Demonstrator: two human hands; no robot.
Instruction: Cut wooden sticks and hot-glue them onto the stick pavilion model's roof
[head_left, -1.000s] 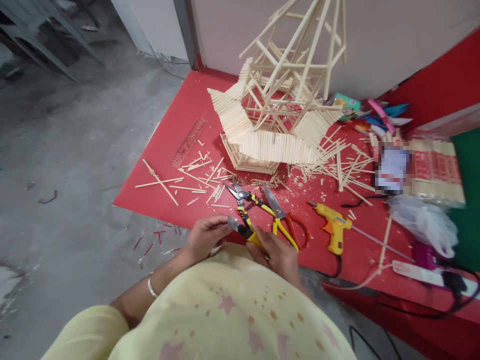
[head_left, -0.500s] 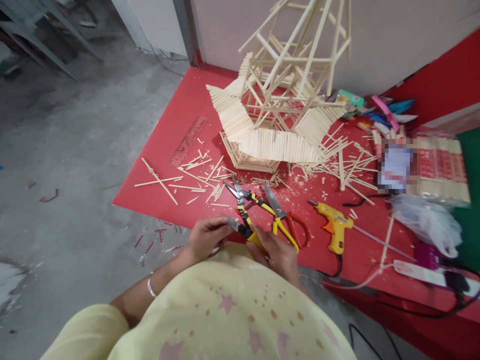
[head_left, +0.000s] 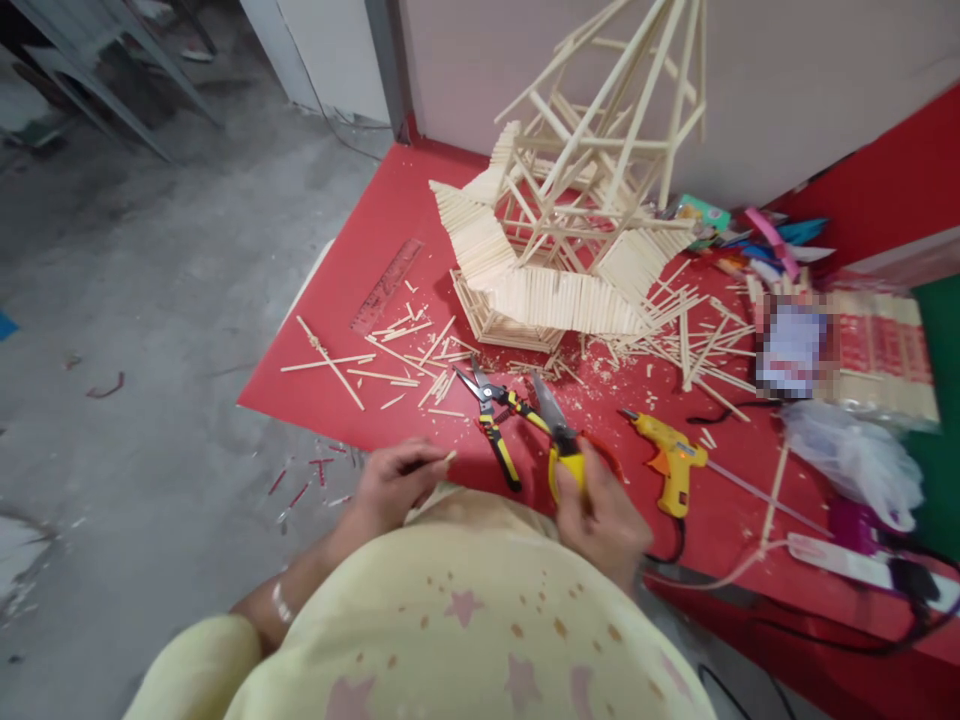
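Note:
My left hand [head_left: 397, 485] is at the table's front edge, its fingertips pinched on a short piece of wooden stick [head_left: 451, 457]. To its right, my right hand [head_left: 604, 515] is closed around the yellow handle of a knife [head_left: 568, 472], held over the scissors. The scissors' blade [head_left: 550, 402] shows beyond the knife, and their handles are mostly hidden. Between my hands lie black-and-yellow snips [head_left: 487, 400], jaws apart. A wooden stick structure [head_left: 562, 295] with a slatted skirt and tall open frame stands behind the tools.
Loose sticks [head_left: 405, 350] and shavings cover the red table [head_left: 337, 260] around the structure. A clear ruler [head_left: 386, 285] lies at the left. On the right are a yellow glue gun [head_left: 671, 460], a phone [head_left: 793, 345], a plastic bag [head_left: 855, 460], packed sticks [head_left: 885, 345] and a power strip [head_left: 840, 550].
My right hand has moved right with the knife, away from my left hand and over the scissors. My left hand has shifted slightly left, and the stick end now shows in its fingertips.

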